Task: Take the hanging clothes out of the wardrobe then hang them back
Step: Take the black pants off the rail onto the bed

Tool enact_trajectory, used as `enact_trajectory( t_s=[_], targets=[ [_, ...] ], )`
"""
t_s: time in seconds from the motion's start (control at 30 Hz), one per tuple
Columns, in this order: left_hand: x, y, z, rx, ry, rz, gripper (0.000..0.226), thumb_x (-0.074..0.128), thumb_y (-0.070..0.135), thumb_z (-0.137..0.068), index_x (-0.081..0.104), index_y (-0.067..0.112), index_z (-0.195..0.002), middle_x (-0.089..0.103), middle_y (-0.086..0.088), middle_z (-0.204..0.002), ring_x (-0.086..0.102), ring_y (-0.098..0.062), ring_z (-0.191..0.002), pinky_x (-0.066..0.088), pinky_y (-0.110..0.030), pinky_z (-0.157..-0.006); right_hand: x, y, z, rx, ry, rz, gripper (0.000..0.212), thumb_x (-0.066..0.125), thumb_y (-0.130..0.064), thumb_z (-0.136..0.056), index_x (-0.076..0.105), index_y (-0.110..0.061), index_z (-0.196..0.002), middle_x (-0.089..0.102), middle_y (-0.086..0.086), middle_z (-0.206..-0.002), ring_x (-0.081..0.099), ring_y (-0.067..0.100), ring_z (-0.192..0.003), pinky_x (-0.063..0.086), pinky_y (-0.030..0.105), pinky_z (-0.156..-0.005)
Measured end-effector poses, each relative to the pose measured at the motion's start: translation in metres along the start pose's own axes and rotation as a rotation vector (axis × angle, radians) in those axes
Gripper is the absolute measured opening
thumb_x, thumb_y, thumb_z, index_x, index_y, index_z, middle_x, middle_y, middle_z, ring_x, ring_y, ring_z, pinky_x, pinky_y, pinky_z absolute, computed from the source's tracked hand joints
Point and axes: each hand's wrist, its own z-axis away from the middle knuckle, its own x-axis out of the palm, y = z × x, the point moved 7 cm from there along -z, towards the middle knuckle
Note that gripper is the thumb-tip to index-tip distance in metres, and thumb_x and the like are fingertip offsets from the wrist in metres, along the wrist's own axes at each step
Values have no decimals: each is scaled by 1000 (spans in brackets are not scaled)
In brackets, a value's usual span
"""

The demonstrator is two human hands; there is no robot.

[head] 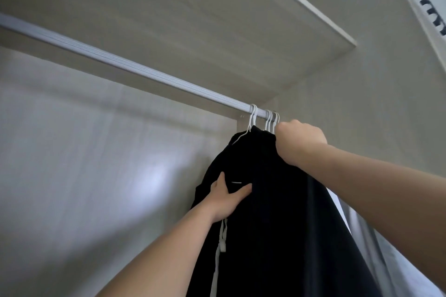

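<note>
Pale wood-grain wardrobe (96, 152) panels fill the view, seen from below, with two bare forearms reaching up into it from the lower edge. Nearest the camera, a white drawstring cord (223, 236) with a flat plastic end dangles down the front of the black hanging clothes (277, 212), just under the left wrist. The left grip (228, 198) is spread: the thumb and one straight finger lie splayed in a V, pressed flat against the dark cloth about midway down the visible bundle, beside a short white mark on the fabric; the remaining fingers cannot be made out. The clothes drop in one dark mass from the right end of the rail to the bottom of the frame. At their right edge, a light grey-and-white cloth (376, 255) shows below the right forearm. Higher up, the right grip (299, 142) is curled tight, clutching the top of the black bundle just beside the hanger hooks; whether wire is held along with cloth is hidden by the knuckles. Several thin white wire hangers (253, 116) are hooked over the white ribbed metal rail (120, 61), bunched close together near its right end. That rail runs diagonally from upper left down to the side wall. Above it sits a pale wooden shelf (193, 19), seen from underneath. Far off at upper right, a black hook rack (434, 19) sits on a white panel.
</note>
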Motion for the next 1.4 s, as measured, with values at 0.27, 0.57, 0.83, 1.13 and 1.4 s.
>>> enact_trajectory(
  t_s=[0.27,0.57,0.83,1.13,1.4],
  targets=[
    [-11,-7,4,9,0,76,113,60,74,-79,-2,25,-160,6,0,-166,17,-21,-151,21,-34,-116,1,-16,-10,16,69,-162,8,43,-17,-96,48,-14,-90,36,1,-72,46,32,-75,37,34,-67],
    [-41,-1,-1,51,165,25,110,56,76,-81,-1,25,-159,6,0,-166,13,-28,-151,20,-46,-121,-11,-20,-20,18,221,-280,23,39,-26,-100,57,-12,-103,47,7,-85,46,35,-76,37,36,-68],
    [-80,32,28,256,563,-117,85,43,80,-78,38,27,-145,54,11,-118,41,-19,-125,32,-44,-109,-19,10,11,2,302,-325,23,40,-32,-100,57,-16,-102,62,13,-90,54,39,-80,43,38,-67],
    [-45,112,70,600,640,-217,63,24,63,-91,50,25,-134,56,6,-134,36,-18,-132,29,-40,-105,-41,100,106,-31,294,-337,19,43,-38,-97,58,-27,-96,66,-1,-73,60,33,-74,51,41,-65],
    [64,197,110,712,436,-216,42,33,43,-103,55,18,-129,63,-2,-125,54,-26,-115,37,-43,-100,-111,224,197,60,269,-140,23,39,-43,-93,57,-30,-94,64,1,-69,60,33,-71,51,43,-63]
  ],
)
